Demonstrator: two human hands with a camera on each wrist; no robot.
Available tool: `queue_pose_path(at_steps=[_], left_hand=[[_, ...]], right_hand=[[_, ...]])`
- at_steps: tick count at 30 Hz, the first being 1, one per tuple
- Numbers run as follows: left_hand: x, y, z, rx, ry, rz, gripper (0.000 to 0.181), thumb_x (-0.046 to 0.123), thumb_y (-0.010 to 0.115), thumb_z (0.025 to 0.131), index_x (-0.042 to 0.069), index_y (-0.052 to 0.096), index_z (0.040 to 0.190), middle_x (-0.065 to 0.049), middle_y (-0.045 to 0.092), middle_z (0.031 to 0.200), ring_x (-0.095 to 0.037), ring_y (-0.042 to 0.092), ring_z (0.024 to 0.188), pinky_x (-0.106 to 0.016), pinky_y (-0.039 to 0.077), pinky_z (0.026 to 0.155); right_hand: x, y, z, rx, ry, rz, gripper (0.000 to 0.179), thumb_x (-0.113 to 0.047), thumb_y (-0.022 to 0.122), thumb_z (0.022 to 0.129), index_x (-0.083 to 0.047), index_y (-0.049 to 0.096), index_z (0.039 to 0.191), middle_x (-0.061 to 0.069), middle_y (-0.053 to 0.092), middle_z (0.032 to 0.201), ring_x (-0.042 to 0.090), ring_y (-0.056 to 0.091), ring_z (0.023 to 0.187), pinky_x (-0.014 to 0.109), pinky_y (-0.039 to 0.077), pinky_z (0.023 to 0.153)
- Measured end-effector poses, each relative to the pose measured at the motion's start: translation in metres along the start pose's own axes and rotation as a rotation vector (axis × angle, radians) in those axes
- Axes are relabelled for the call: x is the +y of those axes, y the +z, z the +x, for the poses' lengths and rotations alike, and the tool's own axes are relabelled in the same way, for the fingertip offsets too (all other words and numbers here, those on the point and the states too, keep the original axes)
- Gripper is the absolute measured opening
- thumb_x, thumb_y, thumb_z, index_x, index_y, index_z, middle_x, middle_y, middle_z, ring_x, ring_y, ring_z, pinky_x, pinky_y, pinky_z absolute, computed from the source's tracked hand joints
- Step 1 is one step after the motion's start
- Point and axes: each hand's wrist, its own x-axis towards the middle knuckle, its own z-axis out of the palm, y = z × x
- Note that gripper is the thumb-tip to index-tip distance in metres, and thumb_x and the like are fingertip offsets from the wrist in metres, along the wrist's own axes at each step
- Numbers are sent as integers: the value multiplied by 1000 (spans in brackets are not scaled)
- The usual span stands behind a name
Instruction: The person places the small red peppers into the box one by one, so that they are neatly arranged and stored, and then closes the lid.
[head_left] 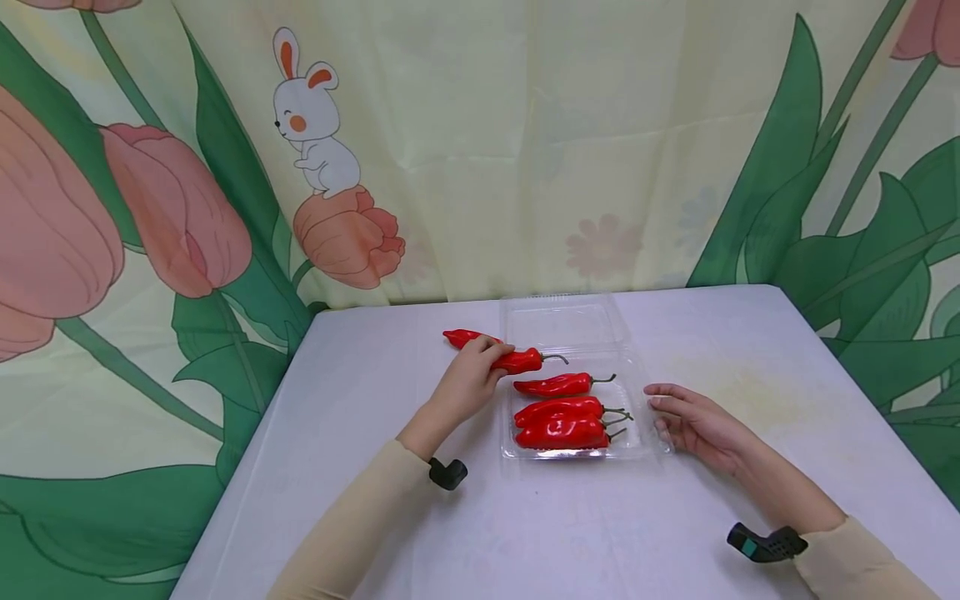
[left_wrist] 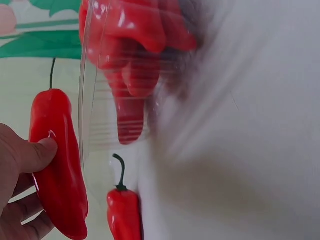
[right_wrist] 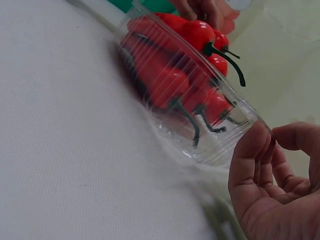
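My left hand (head_left: pixel 474 371) pinches a long red pepper (head_left: pixel 519 361) between thumb and fingers, over the left side of a clear plastic container (head_left: pixel 641 433). The held pepper (left_wrist: pixel 56 150) has its thin green stem pointing right in the head view. Inside the container lie several red peppers (head_left: pixel 562 432), side by side with stems to the right. My right hand (right_wrist: pixel 280 175) pinches the container's right rim between thumb and fingers. Another red pepper (head_left: pixel 459 336) rests on the table behind my left hand, which hides part of it; its curved stem shows in the left wrist view.
The container's clear lid (head_left: pixel 564 323) is folded back towards the curtain (head_left: pixel 480 167), which is printed with tulips and a rabbit. A white cloth covers the table (head_left: pixel 360 400). Black wrist devices (head_left: pixel 765 543) sit at both sleeve cuffs.
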Motion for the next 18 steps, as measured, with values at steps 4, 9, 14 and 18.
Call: queue_pose_path(at_steps=[4,9,14,18], left_hand=[[7,2,1,6,28,-4,43,11,78,92,13,68,134,-8,66,123,-23,63,112,-35,60,93],[13,4,4,11,53,16,43,12,79,91,14,68,133,-6,68,122,-22,62,113,-34,60,94],[18,7,6,26,68,57,44,14,81,89,16,70,131,-5,69,122,-22,61,114,-37,58,95],[23,9,8,15,89,59,44,14,80,90,16,69,132,-5,69,123,-22,60,115,-37,57,96]], right_hand=[[0,0,0,2,-3,1,39,-26,60,106,-13,47,140,1,59,109,9,62,80,20,58,75],[1,0,0,5,-1,-7,41,-26,60,106,-12,45,142,1,59,109,10,61,80,20,58,74],[1,1,1,7,-6,-11,45,-26,60,106,-10,43,144,2,59,110,9,61,80,20,58,74],[1,0,1,9,-7,1,42,-25,60,106,-11,44,143,2,59,109,9,61,79,19,58,74]])
